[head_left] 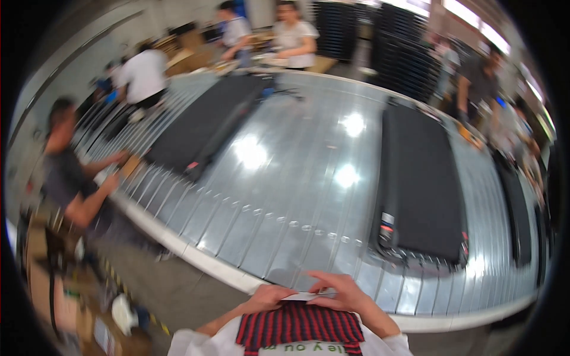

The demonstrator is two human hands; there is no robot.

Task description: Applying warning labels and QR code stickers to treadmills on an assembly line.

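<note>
Close to my body, at the conveyor's near edge, my left hand point(270, 298) and my right hand point(339, 292) meet over a small flat white piece point(307, 296), perhaps a label or slip of paper. The fingers of my left hand are closed on its left end. My right thumb and fingers pinch its right end, with the index finger bent above it. Directly below is red-and-black striped cloth point(300, 325) worn over my white shirt. The long black flat unit point(424, 184) nearest my hands lies to the right on the metal slatted conveyor point(285, 178).
A second long black unit point(205, 127) lies at the left, and another point(513, 207) at the far right. A person point(77, 172) works at the left edge, others along the far side. Cardboard boxes point(47, 291) stand lower left. Dark stacks point(404, 53) rise behind.
</note>
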